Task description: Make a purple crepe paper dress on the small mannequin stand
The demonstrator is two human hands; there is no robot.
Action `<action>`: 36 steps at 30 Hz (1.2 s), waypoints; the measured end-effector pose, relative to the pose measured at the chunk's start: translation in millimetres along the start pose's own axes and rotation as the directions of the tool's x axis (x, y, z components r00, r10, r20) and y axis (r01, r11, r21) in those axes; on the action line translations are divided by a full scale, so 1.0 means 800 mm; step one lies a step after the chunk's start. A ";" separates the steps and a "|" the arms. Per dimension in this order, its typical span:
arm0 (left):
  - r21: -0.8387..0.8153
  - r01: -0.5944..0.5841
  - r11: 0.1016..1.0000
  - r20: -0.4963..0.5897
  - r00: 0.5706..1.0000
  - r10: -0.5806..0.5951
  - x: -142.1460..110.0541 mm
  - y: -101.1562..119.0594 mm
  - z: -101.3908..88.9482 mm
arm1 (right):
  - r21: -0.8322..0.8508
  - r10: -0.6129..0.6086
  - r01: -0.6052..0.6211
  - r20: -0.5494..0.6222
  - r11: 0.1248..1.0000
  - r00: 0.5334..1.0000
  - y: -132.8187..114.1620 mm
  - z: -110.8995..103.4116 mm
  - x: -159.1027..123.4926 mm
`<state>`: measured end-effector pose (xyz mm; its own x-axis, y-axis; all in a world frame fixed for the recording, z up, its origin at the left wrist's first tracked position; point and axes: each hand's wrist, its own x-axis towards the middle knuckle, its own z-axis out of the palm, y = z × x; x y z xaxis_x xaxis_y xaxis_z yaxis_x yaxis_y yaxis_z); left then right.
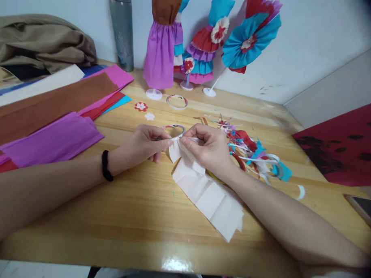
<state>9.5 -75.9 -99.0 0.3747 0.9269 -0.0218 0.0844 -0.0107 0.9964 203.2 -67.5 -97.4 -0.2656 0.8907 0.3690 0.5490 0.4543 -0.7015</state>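
Note:
A folded strip of white crepe paper (205, 193) lies on the wooden table (139, 205), its top end lifted between both hands. My left hand (146, 142) pinches that top end from the left. My right hand (205, 148) is closed on the same end from the right, fingers pressing the folds together. Just behind the fingers lies a tape ring (174, 129).
Sheets of brown (47, 105), purple (56, 139) and pink crepe paper lie at the left. Paper-dress dolls (197, 49) and a paper fan (250, 35) stand at the back by a metal flask (122, 31). Coloured scraps (253, 151) pile at the right. A phone (366, 209) sits near the right edge.

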 end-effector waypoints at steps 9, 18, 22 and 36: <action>0.067 0.039 0.997 0.009 0.999 -0.040 -0.001 0.002 0.001 | -0.003 0.052 -0.051 0.018 0.999 0.999 0.001 0.003 -0.001; 0.077 -0.004 0.997 0.053 0.999 0.000 -0.001 0.002 -0.001 | 0.063 0.002 -0.014 0.183 0.998 0.983 0.001 0.000 0.002; 0.096 -0.024 0.995 0.068 0.997 0.018 -0.004 0.005 -0.002 | 0.036 0.016 -0.022 0.160 0.999 0.987 -0.003 0.001 0.001; 0.064 0.013 0.998 0.001 1.000 -0.013 0.000 0.000 0.002 | 0.100 -0.031 0.020 0.114 0.995 0.993 -0.003 0.006 -0.003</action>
<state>10.7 -76.6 -99.5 0.3744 0.9266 -0.0347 0.1477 -0.0227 0.9888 198.9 -70.7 -99.3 -0.3714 0.8722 0.3185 0.4618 0.4711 -0.7515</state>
